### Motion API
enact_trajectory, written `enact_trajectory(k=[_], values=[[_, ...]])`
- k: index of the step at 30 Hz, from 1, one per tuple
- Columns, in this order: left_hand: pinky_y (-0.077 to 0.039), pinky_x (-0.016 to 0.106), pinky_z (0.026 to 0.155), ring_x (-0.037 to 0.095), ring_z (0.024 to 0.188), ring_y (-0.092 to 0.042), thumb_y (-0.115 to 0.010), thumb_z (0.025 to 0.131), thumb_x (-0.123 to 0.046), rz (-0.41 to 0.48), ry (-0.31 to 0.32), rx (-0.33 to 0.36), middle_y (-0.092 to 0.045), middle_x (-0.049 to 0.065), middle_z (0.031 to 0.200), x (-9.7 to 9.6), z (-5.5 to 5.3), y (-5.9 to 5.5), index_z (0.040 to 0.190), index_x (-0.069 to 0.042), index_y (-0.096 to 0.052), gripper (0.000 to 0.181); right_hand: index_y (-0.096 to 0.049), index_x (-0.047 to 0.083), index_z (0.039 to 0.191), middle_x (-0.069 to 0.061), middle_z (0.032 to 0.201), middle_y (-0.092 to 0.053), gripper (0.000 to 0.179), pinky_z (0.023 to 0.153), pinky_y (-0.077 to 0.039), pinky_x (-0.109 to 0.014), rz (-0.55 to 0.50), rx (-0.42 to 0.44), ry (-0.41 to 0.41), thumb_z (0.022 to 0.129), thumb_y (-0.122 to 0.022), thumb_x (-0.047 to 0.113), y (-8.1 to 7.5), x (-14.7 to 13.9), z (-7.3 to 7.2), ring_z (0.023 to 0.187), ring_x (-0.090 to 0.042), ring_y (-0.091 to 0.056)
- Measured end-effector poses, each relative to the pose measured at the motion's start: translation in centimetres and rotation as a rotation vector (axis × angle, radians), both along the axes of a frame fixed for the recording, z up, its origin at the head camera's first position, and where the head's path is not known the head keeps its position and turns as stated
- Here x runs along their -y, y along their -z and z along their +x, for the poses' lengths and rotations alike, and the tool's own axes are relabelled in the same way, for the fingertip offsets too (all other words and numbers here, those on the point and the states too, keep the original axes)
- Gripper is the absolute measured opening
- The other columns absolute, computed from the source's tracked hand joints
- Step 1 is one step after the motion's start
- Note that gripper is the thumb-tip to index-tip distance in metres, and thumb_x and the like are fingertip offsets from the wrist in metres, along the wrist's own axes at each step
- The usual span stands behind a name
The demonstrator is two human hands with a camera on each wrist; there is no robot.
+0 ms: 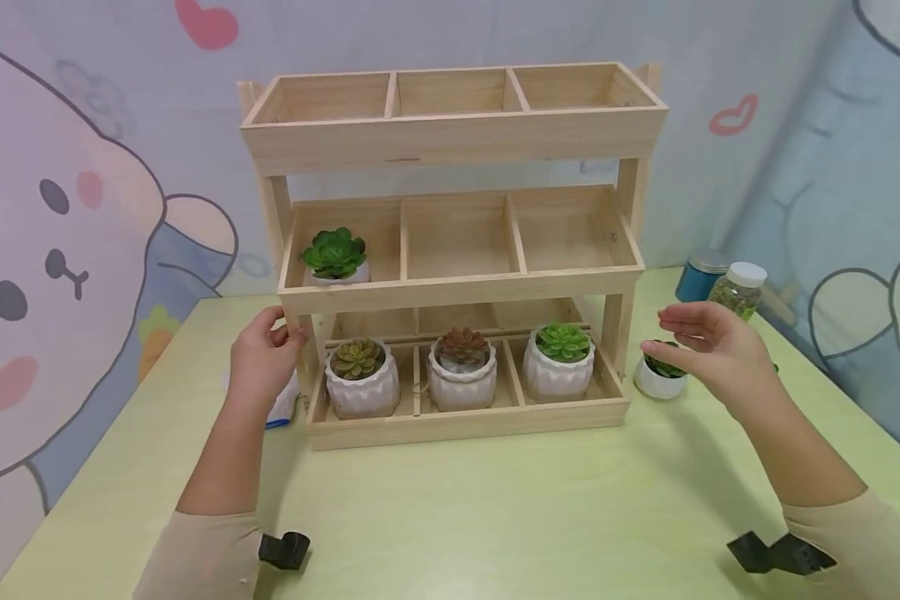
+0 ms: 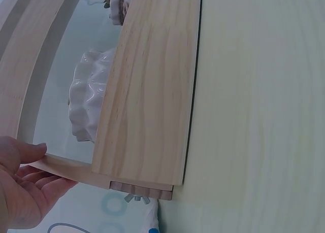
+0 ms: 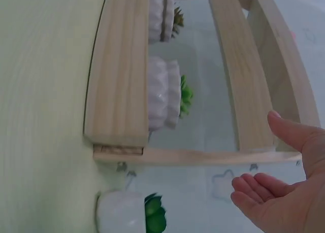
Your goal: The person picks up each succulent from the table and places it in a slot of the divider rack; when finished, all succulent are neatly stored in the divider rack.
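A three-tier wooden plant stand (image 1: 450, 283) stands on the table. My left hand (image 1: 264, 357) grips its left side post (image 2: 71, 168), thumb on one side and fingers on the other. To the right of the stand, my right hand (image 1: 716, 354) hovers with fingers extended and nothing in it. Below that hand is a small white potted succulent (image 1: 660, 382), partly hidden by it. The bottom tier holds a yellowish succulent (image 1: 358, 358), a reddish-brown one (image 1: 462, 348) and a bright green one (image 1: 562, 342), each in a white pot. A dark green succulent (image 1: 334, 252) sits in the middle tier's left compartment.
A blue jar (image 1: 699, 277) and a clear jar with a white lid (image 1: 738, 287) stand at the back right. Behind the left wrist lies a white item with a blue edge (image 1: 283, 404), partly hidden. Printed cloth (image 1: 450, 33) hangs behind the table.
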State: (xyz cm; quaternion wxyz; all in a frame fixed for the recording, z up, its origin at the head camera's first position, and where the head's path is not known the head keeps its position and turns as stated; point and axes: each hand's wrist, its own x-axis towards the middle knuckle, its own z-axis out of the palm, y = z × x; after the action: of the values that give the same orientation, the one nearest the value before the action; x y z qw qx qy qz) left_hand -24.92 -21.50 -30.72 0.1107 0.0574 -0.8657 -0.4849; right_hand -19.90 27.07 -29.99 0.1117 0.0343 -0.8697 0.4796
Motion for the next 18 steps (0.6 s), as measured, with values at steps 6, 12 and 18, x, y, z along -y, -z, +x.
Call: enact_trajectory(k=[6, 12, 18], values=[[-0.042, 0.05, 0.092, 0.037, 0.121, -0.047, -0.055, 0.096, -0.016, -0.012, -0.005, -0.006, -0.048, 0.021, 0.134, 0.0, -0.1, 0.1, 0.14, -0.008, -0.04, 0.048, -0.04, -0.006, 0.133, -0.026, 0.129, -0.046, 0.081, 0.094, -0.038, -0.054, 0.15, 0.104, 0.089, 0.081, -0.068, 0.05, 1.5, -3.0, -0.1, 0.119, -0.044, -0.041], [-0.042, 0.05, 0.092, 0.037, 0.121, -0.047, -0.056, 0.095, -0.017, -0.012, 0.005, -0.008, -0.048, 0.021, 0.135, 0.0, -0.1, 0.3, 0.14, -0.007, -0.04, 0.048, -0.04, -0.01, 0.131, -0.028, 0.128, -0.046, 0.084, 0.081, -0.049, -0.042, 0.205, 0.183, 0.098, 0.081, -0.067, 0.053, 2.6, -4.7, 0.2, 0.114, -0.042, -0.045], [-0.042, 0.051, 0.092, 0.038, 0.121, -0.047, -0.055, 0.096, -0.017, -0.018, 0.0, -0.01, -0.047, 0.021, 0.135, 0.0, -0.1, 0.2, 0.14, -0.007, -0.04, 0.048, -0.034, -0.017, 0.132, -0.036, 0.13, -0.04, 0.09, 0.091, -0.043, -0.054, 0.231, 0.302, 0.015, 0.082, -0.066, 0.05, 3.7, -4.9, 0.1, 0.117, -0.048, -0.041]])
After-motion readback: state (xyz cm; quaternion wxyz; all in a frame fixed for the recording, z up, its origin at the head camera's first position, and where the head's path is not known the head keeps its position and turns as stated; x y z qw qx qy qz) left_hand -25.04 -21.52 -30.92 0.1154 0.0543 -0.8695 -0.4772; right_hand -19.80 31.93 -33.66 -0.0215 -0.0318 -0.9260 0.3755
